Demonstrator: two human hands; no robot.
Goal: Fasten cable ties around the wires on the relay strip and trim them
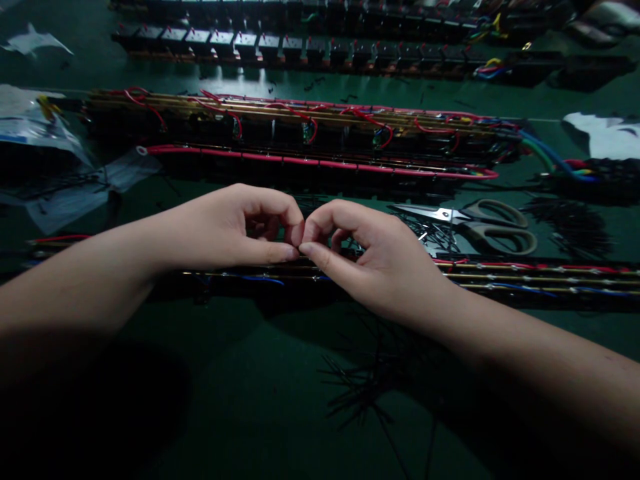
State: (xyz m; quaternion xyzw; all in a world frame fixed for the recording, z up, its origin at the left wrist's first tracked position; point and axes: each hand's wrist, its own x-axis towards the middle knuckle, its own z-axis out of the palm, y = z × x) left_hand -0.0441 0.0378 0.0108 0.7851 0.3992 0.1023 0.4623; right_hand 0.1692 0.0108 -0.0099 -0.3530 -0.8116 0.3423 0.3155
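Observation:
My left hand [250, 230] and my right hand [357, 250] meet fingertip to fingertip in the middle of the view. Each pinches thumb against index finger; whatever sits between the tips is too small or hidden to make out. Directly beneath them runs a long dark strip assembly [505, 279] with brass-coloured bars, red wires along its far edge and short blue wires. Part of that strip is covered by my hands. Just beyond my right hand lies a pair of scissors [475, 223], blades pointing left, partly over small black and shiny scraps.
A second wired assembly [300, 117] lies behind, with a thick red cable [320, 163] along its near side. Farther back is a row of black blocks [270, 47]. Black cable-tie-like strips lie in a pile [575, 223] at right and a loose bunch [360, 387] in front. Plastic bags [40, 130] are left.

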